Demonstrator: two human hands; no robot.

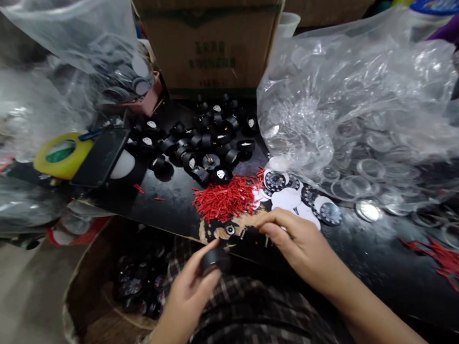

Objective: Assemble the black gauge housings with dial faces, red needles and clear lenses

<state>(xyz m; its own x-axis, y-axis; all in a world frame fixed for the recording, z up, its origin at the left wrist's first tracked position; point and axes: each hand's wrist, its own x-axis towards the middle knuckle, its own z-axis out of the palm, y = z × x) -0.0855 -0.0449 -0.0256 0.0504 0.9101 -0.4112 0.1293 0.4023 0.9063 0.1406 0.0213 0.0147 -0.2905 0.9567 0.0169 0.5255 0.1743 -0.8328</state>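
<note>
Item: black round housing (215,259), lower centre, clasped in the left hand (189,292) grip. Right hand (298,243) lies just right of it, nearer the red pins (225,198). Its fingertips are pinched at the bench (173,208) edge; whether they hold anything cannot be told.

Left hand (189,292) holding a black round part (215,259), right hand (298,245) by red sticks (225,198), clear bag of rings (365,113)

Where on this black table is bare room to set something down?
Two bare patches: between the flat black phone and the pile of thin red pins; and right of the right hand, between the round printed dial discs and the loose red pins far right. Crowded: the heap of round black plastic housings and the crumpled clear plastic bag.
</note>
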